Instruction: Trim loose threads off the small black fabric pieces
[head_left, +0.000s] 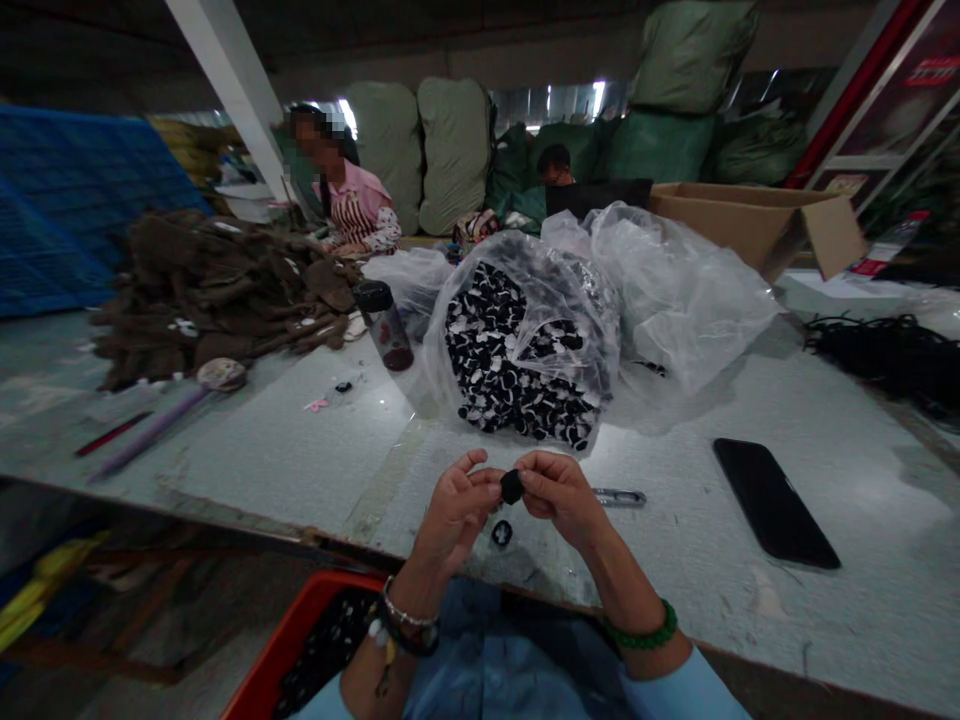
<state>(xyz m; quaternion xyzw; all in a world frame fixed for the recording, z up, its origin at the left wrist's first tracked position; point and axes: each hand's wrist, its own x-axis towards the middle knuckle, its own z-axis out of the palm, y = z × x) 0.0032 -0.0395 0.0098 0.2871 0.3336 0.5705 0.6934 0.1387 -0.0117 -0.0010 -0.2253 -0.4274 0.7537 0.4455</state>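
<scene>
The fingers [480, 474] of the left hand [454, 512] and right hand [559, 495] are pressed together, pinching a small black piece [511, 487] between them above the tabletop [285, 450]. A second black piece [502, 533] lies just below, beside a metal cutter [619, 497]. Farther off sit a clear plastic bag [525, 350] packed with black-and-white pieces and, to the right, a black phone [776, 503].

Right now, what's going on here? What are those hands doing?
A person is pinching a small black piece between their left hand and right hand, above a long table. Another black piece lies on the table just below. A big clear bag full of black-and-white pieces sits ahead, and an orange crate sits below the table edge. Farther away, a co-worker sits behind a heap of brown cloth.
</scene>
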